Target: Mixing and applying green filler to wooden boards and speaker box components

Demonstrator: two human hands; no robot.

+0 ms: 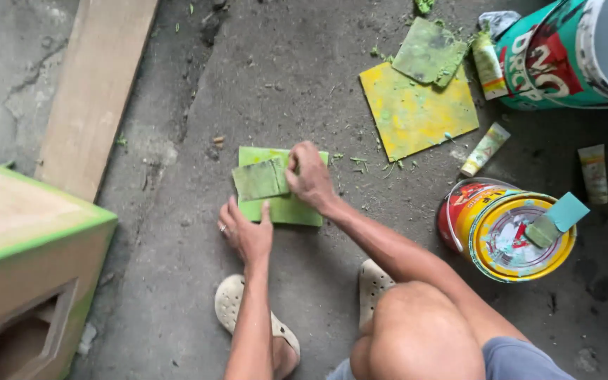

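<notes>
Two hands at frame centre are working on a green square sheet (283, 204).
The right hand (309, 176) is pinching a smeared scraper card (260, 179); the left hand (246, 233) is pressing flat and open, holding nothing.

Your right hand (309, 177) covered part of the green sheet (283, 205). The teal bucket (564, 56) and wooden box (22, 267) ran off frame edges.

A squatting person's right hand (309, 177) presses a green-smeared scraper (260, 179) onto a bright green square sheet (286, 208) on the concrete floor (304, 77), left hand (246, 234) steadying the sheet's near-left edge.
</notes>
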